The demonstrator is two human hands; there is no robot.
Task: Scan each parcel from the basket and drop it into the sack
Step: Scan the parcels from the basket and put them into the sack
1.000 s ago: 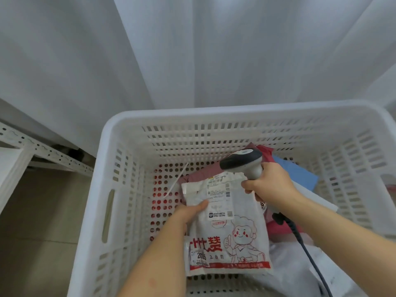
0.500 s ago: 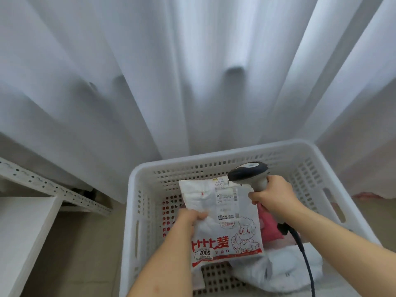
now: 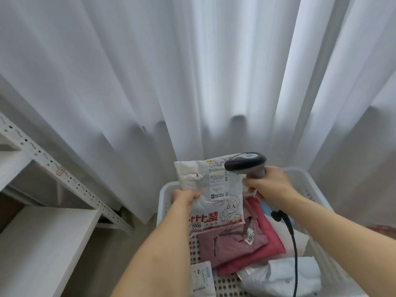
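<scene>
A white curtain (image 3: 192, 71) is seen across the whole far side of the scene, and white metal shelving (image 3: 42, 189) is noted at the left. A white perforated basket (image 3: 164, 202) stands at the near right below the curtain, and several parcels remain in it: a pink parcel (image 3: 263, 236) and a mauve parcel (image 3: 231, 241) in the middle, a small white labelled packet (image 3: 201, 277) at the near left, and a crumpled white bag (image 3: 285, 275) at the near right. The sack is not in view. The parcel in hand, a white mailer (image 3: 216, 198) printed in red, is held upright above the far part of the basket, its shipping label turned toward the viewer. The left hand (image 3: 185, 197) is seen pinching the mailer at its left edge, thumb over the front. The right hand (image 3: 270, 186) is wrapped round the grip of the scanner (image 3: 246, 163), whose dark head is set just beside the label's upper right corner, its cable (image 3: 293, 243) trailing down over the basket. The scanning step is judged to be in hand. For a clean read, the film should be kept taut and flat where the barcode lies, the scanner head should be drawn back slightly and aimed squarely at the barcode rather than held against its edge, and the thumb should be kept clear of the label.
</scene>
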